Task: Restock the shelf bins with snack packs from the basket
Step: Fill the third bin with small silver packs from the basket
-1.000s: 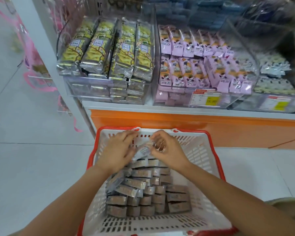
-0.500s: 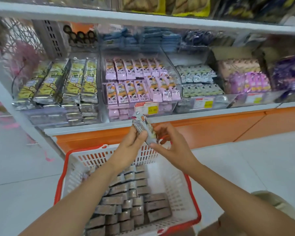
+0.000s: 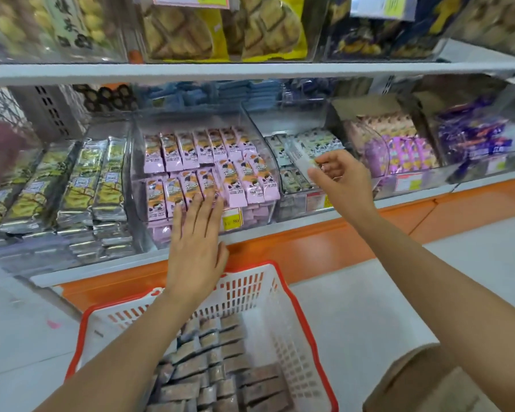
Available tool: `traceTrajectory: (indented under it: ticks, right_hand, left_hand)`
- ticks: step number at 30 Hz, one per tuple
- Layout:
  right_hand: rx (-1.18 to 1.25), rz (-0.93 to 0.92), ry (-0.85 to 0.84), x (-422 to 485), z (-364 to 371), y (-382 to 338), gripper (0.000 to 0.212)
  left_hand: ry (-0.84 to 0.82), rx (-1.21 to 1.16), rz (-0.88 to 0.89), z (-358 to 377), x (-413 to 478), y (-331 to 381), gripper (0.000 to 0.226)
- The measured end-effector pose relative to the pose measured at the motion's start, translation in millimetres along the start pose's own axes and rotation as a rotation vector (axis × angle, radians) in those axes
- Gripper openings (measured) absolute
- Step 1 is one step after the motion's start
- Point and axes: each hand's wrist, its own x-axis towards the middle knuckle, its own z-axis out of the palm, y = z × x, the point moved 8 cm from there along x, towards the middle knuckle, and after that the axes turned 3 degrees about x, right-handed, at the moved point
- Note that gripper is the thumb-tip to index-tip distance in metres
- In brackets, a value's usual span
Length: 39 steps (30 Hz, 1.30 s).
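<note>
A white basket with a red rim [image 3: 283, 288] stands on the floor below the shelf, with several grey-brown snack packs [image 3: 211, 379] lying in rows inside. My right hand [image 3: 344, 181] pinches a pale snack pack [image 3: 298, 157] over the clear bin of white-green packs [image 3: 293, 181]. My left hand [image 3: 197, 245] is flat with straight fingers, its fingertips at the front of the clear bin of pink packs [image 3: 204, 168]. It holds nothing.
A bin of yellow-green foil packs [image 3: 72, 185] sits at the left, bins of purple packs [image 3: 408, 150] at the right. An upper shelf [image 3: 250, 69] carries biscuit bags. A cardboard box [image 3: 422, 382] stands at the lower right by the orange shelf base [image 3: 309, 242].
Both hands rose out of the basket with a pack. The right hand has carried it to the white-green bin; the left let go and now reaches flat to the pink bin.
</note>
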Motion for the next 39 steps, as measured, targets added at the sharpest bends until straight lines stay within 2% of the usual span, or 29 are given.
traceTrajectory:
  ticks: [5,8,16,23,30,34,39]
  right_hand:
    - [-0.314,0.07,-0.085,36,7,30,0.019]
    - [-0.459,0.1,-0.071,47,-4,45,0.018]
    - [-0.651,0.055,0.095,56,-60,73,0.023]
    - [-0.88,0.079,0.077,70,-58,82,0.021]
    - [-0.98,0.105,0.045,72,-56,85,0.019]
    - [-0.912,0.083,0.053,70,-56,81,0.018]
    - [-0.507,-0.079,0.013,33,-30,32,0.015]
  left_hand:
    - [0.082,0.047,-0.011,5,4,2,0.072]
    - [0.099,0.064,-0.04,10,5,4,0.075]
    - [0.129,0.079,-0.057,15,11,10,0.074]
    - [0.122,0.081,-0.059,13,12,11,0.074]
    - [0.095,0.123,-0.044,16,11,11,0.078]
    - [0.07,0.13,-0.028,17,11,11,0.078]
    - [0.103,0.106,0.012,12,8,13,0.079]
